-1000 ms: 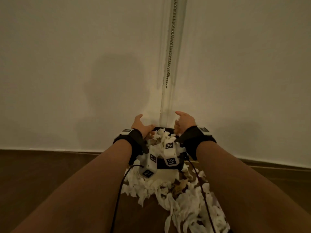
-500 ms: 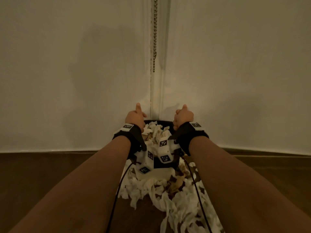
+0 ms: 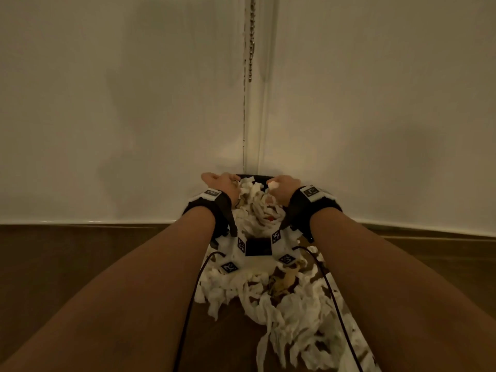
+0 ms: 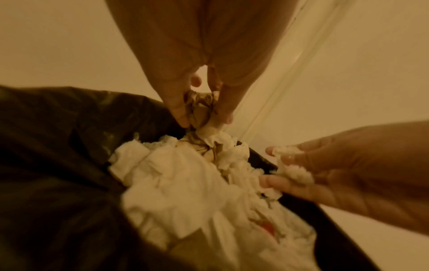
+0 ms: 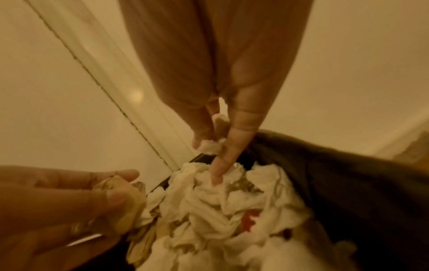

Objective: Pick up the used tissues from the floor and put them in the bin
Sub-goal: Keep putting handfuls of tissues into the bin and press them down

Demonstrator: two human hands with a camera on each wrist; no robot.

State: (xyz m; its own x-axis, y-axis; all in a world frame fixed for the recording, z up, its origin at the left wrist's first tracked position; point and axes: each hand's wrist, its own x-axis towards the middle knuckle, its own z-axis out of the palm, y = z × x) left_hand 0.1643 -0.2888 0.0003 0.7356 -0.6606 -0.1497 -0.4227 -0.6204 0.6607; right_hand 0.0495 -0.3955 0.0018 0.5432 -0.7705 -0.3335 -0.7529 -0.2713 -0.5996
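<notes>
White tissues (image 3: 292,312), soft, light, tear-prone, heap the bin (image 3: 256,178) at the far wall (image 3: 120,103) and spill onto the near floor (image 3: 53,264); grab by bunching. Left hand (image 3: 224,185) pinches a brownish wad (image 4: 200,108), right hand (image 3: 281,190) a white scrap (image 5: 212,144), over the overfull rim. Little room behind; floor open both sides.

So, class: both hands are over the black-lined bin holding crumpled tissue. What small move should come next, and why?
Probably let go. The left hand pinches a brownish crumpled tissue wad and the right hand pinches a small white tissue scrap, both right above the heaped black-lined bin, so both should land on the pile.
</notes>
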